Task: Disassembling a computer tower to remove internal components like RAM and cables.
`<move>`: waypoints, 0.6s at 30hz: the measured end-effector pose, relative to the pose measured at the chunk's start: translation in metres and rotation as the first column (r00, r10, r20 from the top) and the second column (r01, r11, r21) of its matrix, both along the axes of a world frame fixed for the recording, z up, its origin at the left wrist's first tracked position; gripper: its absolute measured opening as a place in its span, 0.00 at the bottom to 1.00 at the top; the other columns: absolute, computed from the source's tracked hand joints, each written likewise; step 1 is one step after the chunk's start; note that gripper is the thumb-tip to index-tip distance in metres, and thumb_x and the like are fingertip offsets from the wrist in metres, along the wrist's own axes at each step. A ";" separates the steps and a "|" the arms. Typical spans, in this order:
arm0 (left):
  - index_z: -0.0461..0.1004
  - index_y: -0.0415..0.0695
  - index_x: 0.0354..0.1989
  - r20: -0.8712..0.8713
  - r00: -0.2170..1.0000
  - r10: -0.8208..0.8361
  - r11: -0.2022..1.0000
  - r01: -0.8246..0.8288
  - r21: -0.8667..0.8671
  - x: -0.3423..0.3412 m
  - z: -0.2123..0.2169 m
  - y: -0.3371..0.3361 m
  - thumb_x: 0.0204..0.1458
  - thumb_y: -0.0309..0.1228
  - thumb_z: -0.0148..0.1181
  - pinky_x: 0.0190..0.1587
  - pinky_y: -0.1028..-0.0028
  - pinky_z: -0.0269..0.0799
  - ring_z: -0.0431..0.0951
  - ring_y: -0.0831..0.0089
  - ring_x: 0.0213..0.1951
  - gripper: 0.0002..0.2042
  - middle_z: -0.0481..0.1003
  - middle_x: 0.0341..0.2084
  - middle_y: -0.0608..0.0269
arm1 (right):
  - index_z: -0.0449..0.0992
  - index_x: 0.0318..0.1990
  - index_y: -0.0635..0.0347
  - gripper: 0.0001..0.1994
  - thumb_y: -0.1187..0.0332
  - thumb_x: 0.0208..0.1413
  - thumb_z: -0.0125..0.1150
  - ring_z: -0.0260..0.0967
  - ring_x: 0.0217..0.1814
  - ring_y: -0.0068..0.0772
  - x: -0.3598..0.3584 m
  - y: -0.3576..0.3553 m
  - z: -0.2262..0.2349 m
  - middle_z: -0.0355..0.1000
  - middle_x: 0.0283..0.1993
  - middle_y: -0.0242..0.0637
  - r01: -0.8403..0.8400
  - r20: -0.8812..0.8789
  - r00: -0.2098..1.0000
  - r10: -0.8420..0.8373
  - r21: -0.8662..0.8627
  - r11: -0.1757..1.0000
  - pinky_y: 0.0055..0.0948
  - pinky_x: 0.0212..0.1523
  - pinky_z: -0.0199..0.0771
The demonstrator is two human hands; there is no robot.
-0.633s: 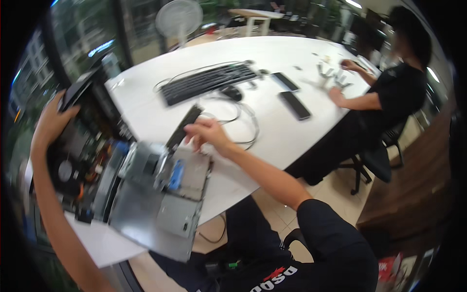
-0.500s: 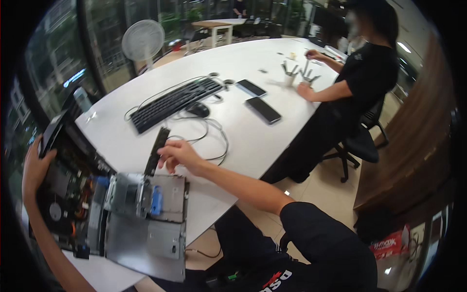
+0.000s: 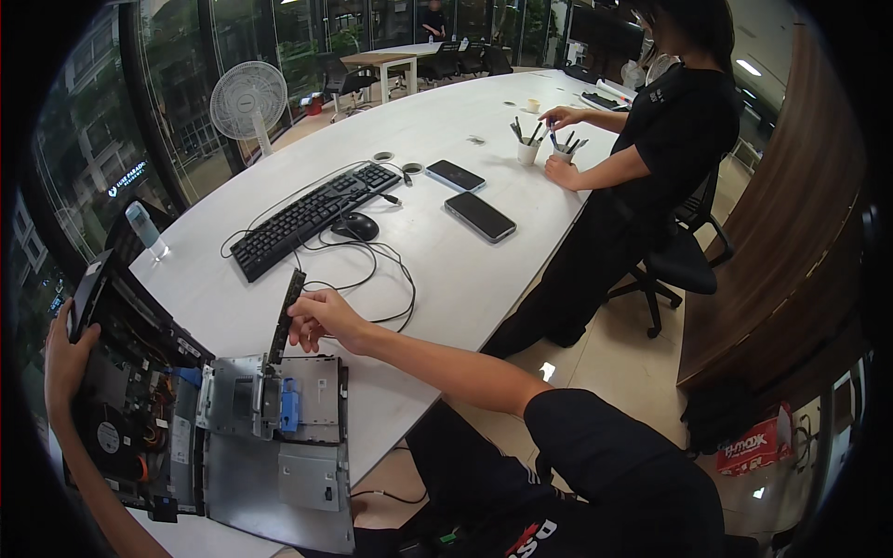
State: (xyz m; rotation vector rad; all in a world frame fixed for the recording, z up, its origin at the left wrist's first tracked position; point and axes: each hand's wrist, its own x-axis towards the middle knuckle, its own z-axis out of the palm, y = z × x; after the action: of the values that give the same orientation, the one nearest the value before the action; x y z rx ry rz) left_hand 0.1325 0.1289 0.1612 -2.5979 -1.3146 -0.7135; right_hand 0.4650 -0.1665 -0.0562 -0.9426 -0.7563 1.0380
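Past the right hand point(image 3: 324, 321) lie cables point(image 3: 413, 289), mouse point(image 3: 355, 226) and keyboard point(image 3: 312, 219).

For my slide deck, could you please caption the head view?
Left hand on an opened computer case, right hand holding a thin dark strip.

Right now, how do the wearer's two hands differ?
The left hand grips the edge of the open computer case; the right hand pinches a narrow dark strip. The left hand is near the view's far left; the right hand is closer to the middle. Both are bare.
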 end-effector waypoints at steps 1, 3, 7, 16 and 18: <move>0.63 0.46 0.72 -0.001 1.000 0.000 1.000 0.000 0.000 0.000 0.000 0.000 0.55 0.42 0.65 0.68 0.60 0.62 0.71 0.52 0.63 0.35 0.71 0.62 0.48 | 0.73 0.35 0.62 0.11 0.63 0.62 0.58 0.75 0.20 0.31 0.000 0.000 0.000 0.79 0.28 0.45 0.000 -0.001 1.000 0.000 0.000 1.000 0.26 0.20 0.73; 0.63 0.46 0.72 0.000 1.000 0.003 1.000 -0.003 -0.003 0.000 0.001 0.000 0.55 0.42 0.65 0.67 0.60 0.63 0.71 0.52 0.63 0.36 0.71 0.62 0.48 | 0.73 0.35 0.64 0.10 0.64 0.61 0.56 0.75 0.20 0.32 0.000 0.000 0.001 0.78 0.28 0.46 -0.002 -0.003 1.000 0.002 0.010 1.000 0.27 0.20 0.74; 0.63 0.46 0.72 0.004 1.000 -0.004 1.000 0.004 -0.008 -0.002 -0.001 0.001 0.55 0.42 0.65 0.67 0.60 0.63 0.71 0.52 0.63 0.36 0.71 0.62 0.47 | 0.74 0.36 0.64 0.10 0.64 0.61 0.55 0.75 0.21 0.32 -0.001 -0.001 0.000 0.78 0.28 0.46 0.001 0.000 1.000 -0.001 0.004 1.000 0.27 0.20 0.74; 0.63 0.44 0.71 0.036 0.997 -0.075 0.996 0.077 -0.053 -0.001 0.000 0.005 0.55 0.41 0.65 0.66 0.61 0.64 0.72 0.52 0.62 0.35 0.72 0.60 0.47 | 0.78 0.39 0.64 0.11 0.66 0.60 0.52 0.74 0.20 0.30 0.000 -0.004 -0.002 0.79 0.28 0.44 -0.023 0.007 1.000 0.023 0.020 1.000 0.26 0.21 0.75; 0.65 0.43 0.71 0.010 0.999 -0.050 0.999 0.050 -0.016 -0.010 -0.001 0.011 0.55 0.41 0.66 0.66 0.61 0.65 0.72 0.52 0.63 0.35 0.72 0.61 0.45 | 0.78 0.39 0.65 0.11 0.66 0.60 0.52 0.74 0.20 0.30 -0.003 0.000 -0.003 0.79 0.29 0.45 -0.040 0.007 0.999 0.039 0.010 0.999 0.26 0.21 0.75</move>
State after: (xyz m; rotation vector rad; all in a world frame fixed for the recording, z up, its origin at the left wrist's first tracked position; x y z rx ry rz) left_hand 0.1229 0.1398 0.1600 -2.6524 -1.2677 -0.7272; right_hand 0.4623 -0.1665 -0.0589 -0.9267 -0.7880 1.0651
